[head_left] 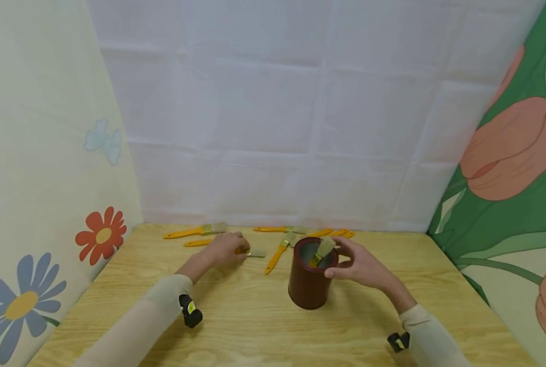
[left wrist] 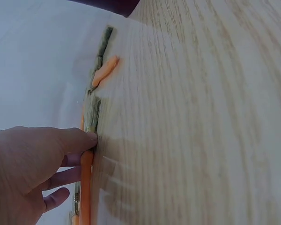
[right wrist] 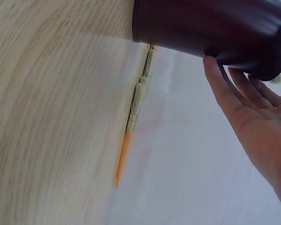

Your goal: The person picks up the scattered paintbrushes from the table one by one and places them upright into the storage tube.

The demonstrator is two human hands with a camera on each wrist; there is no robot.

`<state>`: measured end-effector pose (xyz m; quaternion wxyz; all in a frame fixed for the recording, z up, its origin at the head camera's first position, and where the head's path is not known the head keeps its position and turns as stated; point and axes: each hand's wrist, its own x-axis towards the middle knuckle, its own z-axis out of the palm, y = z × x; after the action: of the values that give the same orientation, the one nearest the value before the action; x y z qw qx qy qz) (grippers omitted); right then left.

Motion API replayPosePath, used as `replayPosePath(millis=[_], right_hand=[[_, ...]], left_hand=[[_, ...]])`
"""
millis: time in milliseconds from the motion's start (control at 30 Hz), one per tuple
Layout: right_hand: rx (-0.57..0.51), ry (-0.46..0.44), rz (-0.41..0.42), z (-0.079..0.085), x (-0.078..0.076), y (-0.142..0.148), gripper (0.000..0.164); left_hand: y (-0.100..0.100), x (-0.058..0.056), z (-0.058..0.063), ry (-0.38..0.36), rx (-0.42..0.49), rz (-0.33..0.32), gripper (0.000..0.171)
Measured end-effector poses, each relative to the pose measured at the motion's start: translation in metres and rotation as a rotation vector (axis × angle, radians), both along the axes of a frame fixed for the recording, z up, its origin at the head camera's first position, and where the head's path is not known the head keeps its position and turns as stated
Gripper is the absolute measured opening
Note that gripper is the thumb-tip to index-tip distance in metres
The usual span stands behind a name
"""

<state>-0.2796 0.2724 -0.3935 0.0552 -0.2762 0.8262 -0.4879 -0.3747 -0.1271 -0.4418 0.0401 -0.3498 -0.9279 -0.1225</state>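
Note:
My left hand (head_left: pixel 224 250) pinches a paintbrush (head_left: pixel 256 253) lying on the table, thumb near its metal band. Its pale bristles point right, and its orange handle (left wrist: pixel 85 180) shows in the left wrist view. My right hand (head_left: pixel 357 262) holds the upper right side of a dark red-brown cylindrical cup (head_left: pixel 310 285), thumb on the near side and fingers round the far side. Inside the cup a paintbrush (head_left: pixel 324 248) leans with its bristles up above the rim. In the right wrist view the fingers touch the cup's wall (right wrist: pixel 201 28).
Several more orange-handled paintbrushes lie along the back of the wooden table (head_left: pixel 236 326): one (head_left: pixel 190 232) at the far left, one (head_left: pixel 278 255) left of the cup, others behind it. A white cloth (head_left: pixel 273 127) hangs at the back, with flower-printed panels either side.

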Motion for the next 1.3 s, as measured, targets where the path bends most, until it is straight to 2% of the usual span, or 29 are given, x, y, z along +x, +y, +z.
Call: replayPosePath(millis=[200, 400, 567, 700, 867, 1033, 1300], right_hand=[[0.0, -0.002, -0.001, -0.001, -0.001, 0.001, 0.082], [0.002, -0.002, -0.005, -0.001, -0.001, 0.001, 0.082], [0.004, 0.003, -0.009, -0.002, -0.001, 0.001, 0.082], [0.004, 0.003, -0.007, -0.002, 0.0, 0.001, 0.083], [0.011, 0.001, -0.009, -0.001, 0.0, 0.001, 0.084], [0.01, -0.012, -0.011, -0.001, 0.001, 0.001, 0.086], [0.002, -0.02, -0.011, -0.002, 0.001, 0.002, 0.086]], left_hand=[[0.003, 0.002, 0.004, 0.027, 0.017, 0.003, 0.021], [0.009, 0.004, 0.015, 0.087, 0.066, -0.019, 0.019], [0.017, 0.008, 0.032, 0.071, 0.164, -0.012, 0.02], [0.023, 0.014, 0.05, 0.04, 0.276, -0.014, 0.023], [0.031, 0.025, 0.066, 0.025, 0.41, -0.038, 0.025], [0.043, 0.04, 0.081, 0.016, 0.539, -0.096, 0.028], [0.063, 0.067, 0.109, 0.028, 0.65, -0.21, 0.029]])
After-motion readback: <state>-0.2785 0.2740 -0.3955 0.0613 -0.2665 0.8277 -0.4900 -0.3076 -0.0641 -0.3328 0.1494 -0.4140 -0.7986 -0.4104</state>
